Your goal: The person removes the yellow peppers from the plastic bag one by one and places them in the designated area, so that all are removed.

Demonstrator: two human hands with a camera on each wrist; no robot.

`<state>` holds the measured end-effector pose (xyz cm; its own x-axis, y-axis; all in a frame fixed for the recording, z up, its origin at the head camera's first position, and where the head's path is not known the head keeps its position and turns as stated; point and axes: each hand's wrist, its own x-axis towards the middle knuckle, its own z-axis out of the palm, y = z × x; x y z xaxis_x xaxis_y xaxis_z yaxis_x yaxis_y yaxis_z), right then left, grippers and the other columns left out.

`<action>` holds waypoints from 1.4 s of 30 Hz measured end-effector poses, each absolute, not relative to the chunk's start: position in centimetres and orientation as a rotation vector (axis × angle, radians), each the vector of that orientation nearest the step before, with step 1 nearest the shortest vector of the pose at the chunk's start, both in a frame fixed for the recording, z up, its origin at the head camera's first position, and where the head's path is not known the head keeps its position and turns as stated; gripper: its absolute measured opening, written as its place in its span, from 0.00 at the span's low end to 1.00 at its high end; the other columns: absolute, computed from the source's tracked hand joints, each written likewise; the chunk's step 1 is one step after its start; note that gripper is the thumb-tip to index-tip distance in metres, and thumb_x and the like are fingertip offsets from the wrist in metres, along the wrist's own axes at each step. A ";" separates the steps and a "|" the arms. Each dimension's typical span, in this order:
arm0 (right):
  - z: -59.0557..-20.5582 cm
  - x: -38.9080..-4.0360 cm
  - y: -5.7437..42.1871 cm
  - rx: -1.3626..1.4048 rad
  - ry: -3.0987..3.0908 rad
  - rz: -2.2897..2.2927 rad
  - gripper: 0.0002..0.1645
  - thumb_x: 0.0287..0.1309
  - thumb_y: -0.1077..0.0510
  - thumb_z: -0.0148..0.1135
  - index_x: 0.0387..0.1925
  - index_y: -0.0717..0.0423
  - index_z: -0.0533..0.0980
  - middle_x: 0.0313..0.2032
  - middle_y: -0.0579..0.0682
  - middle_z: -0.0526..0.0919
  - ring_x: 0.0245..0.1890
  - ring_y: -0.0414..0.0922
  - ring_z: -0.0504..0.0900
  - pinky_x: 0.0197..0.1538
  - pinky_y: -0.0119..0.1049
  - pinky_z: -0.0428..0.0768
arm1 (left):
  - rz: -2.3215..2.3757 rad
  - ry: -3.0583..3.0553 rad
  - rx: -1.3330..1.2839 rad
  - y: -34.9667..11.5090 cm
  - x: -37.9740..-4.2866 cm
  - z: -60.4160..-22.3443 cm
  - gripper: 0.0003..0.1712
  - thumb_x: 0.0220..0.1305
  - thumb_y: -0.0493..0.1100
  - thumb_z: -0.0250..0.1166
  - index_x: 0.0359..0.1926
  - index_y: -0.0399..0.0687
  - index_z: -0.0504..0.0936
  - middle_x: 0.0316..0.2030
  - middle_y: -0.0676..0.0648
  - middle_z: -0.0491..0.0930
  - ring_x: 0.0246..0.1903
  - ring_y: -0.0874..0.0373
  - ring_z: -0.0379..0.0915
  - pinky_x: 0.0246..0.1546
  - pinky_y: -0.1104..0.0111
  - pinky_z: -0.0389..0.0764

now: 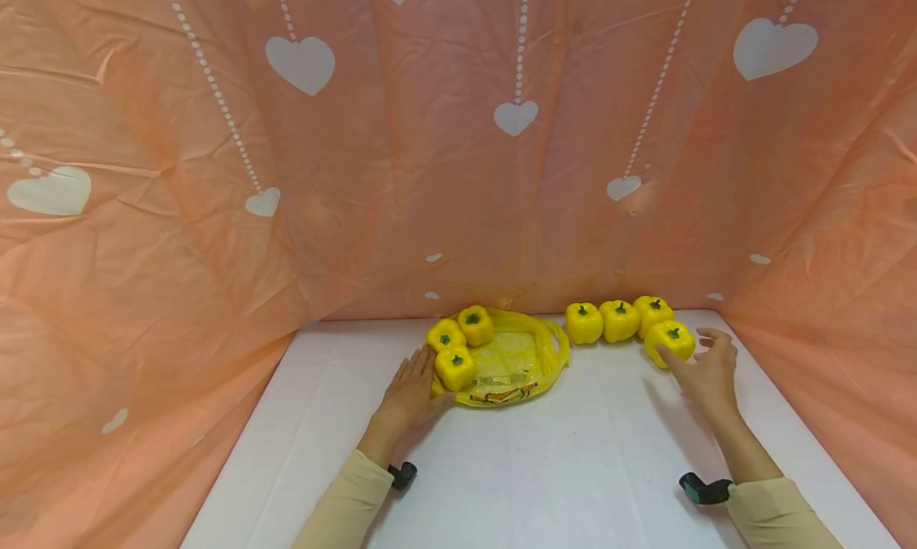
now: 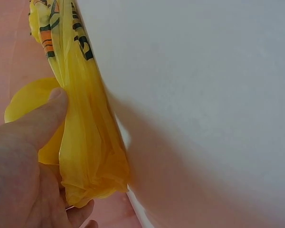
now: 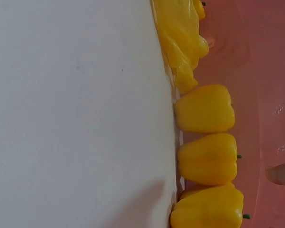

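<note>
In the head view, three yellow bell peppers [image 1: 455, 367] with green stems sit on the left part of a flattened yellow plastic bag [image 1: 510, 366]. My left hand [image 1: 411, 394] lies along the bag's left edge with its fingers straight beside the peppers. In the left wrist view its thumb [image 2: 50, 114] touches the bunched side of the bag [image 2: 88, 142]. On the right, my right hand [image 1: 705, 374] spreads around the nearest bell pepper [image 1: 669, 343], its thumb by the front and its fingers apart on the far side.
Several more yellow bell peppers [image 1: 620, 321] stand in a row right of the bag, along the back edge of the white table [image 1: 544, 469]. An orange curtain with white hearts [image 1: 444, 175] hangs behind and at both sides. Black wrist devices [image 1: 705, 489] show on both wrists.
</note>
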<state>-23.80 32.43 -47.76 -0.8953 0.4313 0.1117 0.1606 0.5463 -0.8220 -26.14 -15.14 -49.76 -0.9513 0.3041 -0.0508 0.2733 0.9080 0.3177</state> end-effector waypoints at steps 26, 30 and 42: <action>-47.5 -25.0 27.2 -0.159 -2.439 1.315 0.48 0.68 0.52 0.74 0.73 0.69 0.55 0.68 0.71 0.63 0.62 0.67 0.70 0.56 0.44 0.74 | 0.469 2.957 0.450 -15.3 -26.1 -49.6 0.56 0.78 0.61 0.63 0.84 0.30 0.47 0.85 0.34 0.43 0.85 0.40 0.40 0.86 0.50 0.42; -47.4 -25.2 26.3 -0.111 -2.448 1.316 0.48 0.67 0.55 0.75 0.73 0.70 0.55 0.68 0.71 0.63 0.63 0.68 0.70 0.60 0.48 0.74 | 0.478 2.958 0.446 -15.3 -26.1 -49.7 0.56 0.78 0.61 0.63 0.84 0.30 0.47 0.85 0.34 0.44 0.85 0.40 0.40 0.86 0.50 0.42; -47.2 -25.8 23.8 -0.006 -2.481 1.376 0.47 0.68 0.54 0.74 0.73 0.69 0.55 0.70 0.69 0.62 0.67 0.67 0.67 0.66 0.59 0.76 | 0.480 2.961 0.440 -15.3 -26.1 -49.7 0.56 0.78 0.61 0.63 0.84 0.30 0.47 0.85 0.33 0.44 0.85 0.40 0.40 0.86 0.50 0.42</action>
<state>-25.83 23.76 -47.19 -0.9540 0.1487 0.2602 -0.1419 0.5405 -0.8293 -26.06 -15.28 -49.73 -0.9519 0.3000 -0.0616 0.2652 0.9080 0.3243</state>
